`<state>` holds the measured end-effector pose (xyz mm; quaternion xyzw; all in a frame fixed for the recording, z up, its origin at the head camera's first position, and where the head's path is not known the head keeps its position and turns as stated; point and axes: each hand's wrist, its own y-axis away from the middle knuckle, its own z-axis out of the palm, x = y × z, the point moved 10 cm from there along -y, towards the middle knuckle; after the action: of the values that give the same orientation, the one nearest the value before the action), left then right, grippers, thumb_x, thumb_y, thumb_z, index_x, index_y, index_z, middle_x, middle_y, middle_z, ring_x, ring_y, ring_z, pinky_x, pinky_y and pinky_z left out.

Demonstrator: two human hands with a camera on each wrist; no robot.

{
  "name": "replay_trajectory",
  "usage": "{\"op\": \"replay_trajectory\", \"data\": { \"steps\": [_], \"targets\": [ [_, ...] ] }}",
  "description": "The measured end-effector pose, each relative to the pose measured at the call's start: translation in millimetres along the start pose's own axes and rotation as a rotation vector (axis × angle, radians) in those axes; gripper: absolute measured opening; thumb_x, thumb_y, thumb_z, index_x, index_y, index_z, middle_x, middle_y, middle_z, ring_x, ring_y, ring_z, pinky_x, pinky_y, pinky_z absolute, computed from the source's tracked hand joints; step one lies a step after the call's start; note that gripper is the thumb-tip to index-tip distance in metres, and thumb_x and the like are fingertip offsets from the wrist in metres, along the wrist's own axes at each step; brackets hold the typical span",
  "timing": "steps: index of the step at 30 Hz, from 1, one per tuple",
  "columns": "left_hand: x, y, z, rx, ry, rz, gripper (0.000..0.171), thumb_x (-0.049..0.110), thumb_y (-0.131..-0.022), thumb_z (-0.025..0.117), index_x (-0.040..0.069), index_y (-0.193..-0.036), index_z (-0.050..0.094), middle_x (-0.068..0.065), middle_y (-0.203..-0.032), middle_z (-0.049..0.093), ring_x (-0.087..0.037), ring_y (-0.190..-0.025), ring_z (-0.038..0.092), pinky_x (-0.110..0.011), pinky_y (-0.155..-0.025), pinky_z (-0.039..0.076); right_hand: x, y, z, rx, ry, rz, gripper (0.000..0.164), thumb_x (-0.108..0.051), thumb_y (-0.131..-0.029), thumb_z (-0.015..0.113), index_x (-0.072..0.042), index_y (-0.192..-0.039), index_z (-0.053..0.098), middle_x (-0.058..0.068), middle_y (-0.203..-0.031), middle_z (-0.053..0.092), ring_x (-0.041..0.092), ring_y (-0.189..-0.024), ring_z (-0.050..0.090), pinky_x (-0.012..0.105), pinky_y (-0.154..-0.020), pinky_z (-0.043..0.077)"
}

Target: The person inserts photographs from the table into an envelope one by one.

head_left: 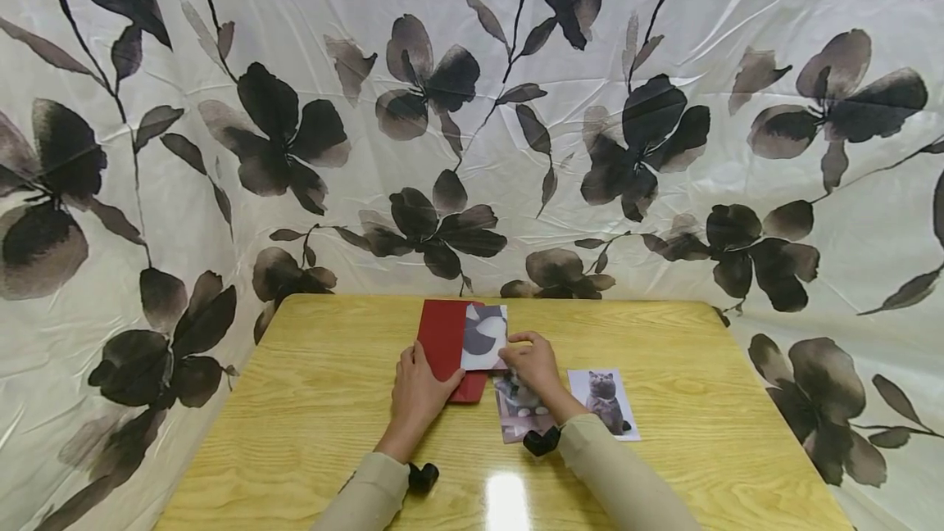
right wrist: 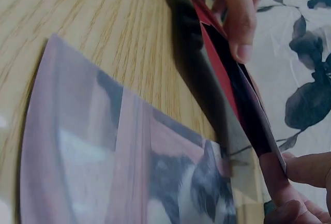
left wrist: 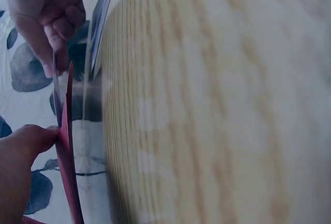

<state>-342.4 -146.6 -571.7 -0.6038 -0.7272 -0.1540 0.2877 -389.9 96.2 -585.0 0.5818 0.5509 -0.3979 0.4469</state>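
Observation:
My left hand (head_left: 422,388) holds a red paper envelope (head_left: 441,338) by its lower part, tilted up off the wooden table. In the left wrist view its thumb (left wrist: 36,137) presses against the red paper's edge. My right hand (head_left: 538,367) pinches a square photo print (head_left: 484,338) by its lower right edge between thumb and fingers. The print's left part overlaps the envelope's right side, and in the right wrist view it runs close along the red paper (right wrist: 220,61). Below the right hand lies a cat photo (head_left: 514,416), partly hidden by the wrist.
Another photo, of a grey cat (head_left: 605,401), lies to the right of the right wrist. The yellow wood-grain table (head_left: 310,433) has its far edge just beyond the envelope. A floral cloth (head_left: 516,146) hangs behind and at the sides.

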Motion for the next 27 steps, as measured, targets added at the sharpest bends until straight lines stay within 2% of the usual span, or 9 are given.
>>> {"op": "replay_trajectory", "data": {
  "steps": [7,12,16,20,23,27],
  "targets": [
    [0.3,-0.9,0.9,-0.003,-0.007,0.005,0.11,0.054,-0.088,0.085,-0.01,-0.162,0.035,-0.031,-0.154,0.045,-0.047,-0.134,0.053,-0.063,-0.1,0.053,-7,-1,9,0.02,0.014,-0.018,0.034,-0.016,-0.097,0.079,0.003,-0.124,0.07,0.016,-0.093,0.08,0.026,-0.083,0.075,0.029,-0.063,0.053],
    [0.7,-1.0,0.2,0.005,-0.01,0.011,0.11,0.053,-0.087,0.086,-0.01,-0.161,0.036,-0.031,-0.153,0.045,-0.047,-0.133,0.053,-0.063,-0.099,0.054,-11,-2,16,0.02,0.037,-0.034,0.03,-0.016,-0.097,0.079,0.003,-0.12,0.072,0.016,-0.092,0.08,0.034,-0.088,0.077,0.028,-0.058,0.05],
    [0.3,0.3,0.4,0.002,-0.006,0.012,0.109,0.054,-0.088,0.085,-0.01,-0.161,0.036,-0.031,-0.153,0.045,-0.047,-0.135,0.052,-0.063,-0.1,0.054,-11,-2,21,0.018,0.042,-0.027,0.028,-0.016,-0.098,0.077,0.001,-0.12,0.072,0.014,-0.09,0.08,0.032,-0.086,0.077,0.027,-0.057,0.048],
    [0.3,1.0,1.1,-0.003,-0.007,0.014,0.109,0.053,-0.088,0.085,-0.011,-0.161,0.035,-0.031,-0.153,0.045,-0.047,-0.134,0.052,-0.063,-0.1,0.053,-10,-3,25,0.003,0.065,-0.008,0.029,-0.018,-0.1,0.075,-0.002,-0.124,0.071,0.009,-0.087,0.08,0.027,-0.073,0.072,0.026,-0.054,0.045],
    [0.8,0.8,0.8,-0.002,-0.008,0.014,0.109,0.053,-0.088,0.085,-0.011,-0.161,0.036,-0.031,-0.153,0.045,-0.047,-0.133,0.053,-0.063,-0.098,0.054,-12,-3,28,-0.01,0.073,-0.01,0.029,-0.018,-0.101,0.074,-0.004,-0.126,0.071,0.007,-0.085,0.079,0.03,-0.067,0.069,0.026,-0.052,0.043],
    [0.9,0.4,0.4,-0.003,-0.012,0.009,0.109,0.054,-0.089,0.085,-0.01,-0.161,0.036,-0.031,-0.153,0.045,-0.047,-0.133,0.053,-0.063,-0.098,0.054,-16,-3,32,-0.019,0.053,-0.027,0.027,-0.015,-0.101,0.073,-0.002,-0.125,0.071,0.008,-0.087,0.079,0.038,-0.073,0.071,0.027,-0.054,0.046]
  ]
}}
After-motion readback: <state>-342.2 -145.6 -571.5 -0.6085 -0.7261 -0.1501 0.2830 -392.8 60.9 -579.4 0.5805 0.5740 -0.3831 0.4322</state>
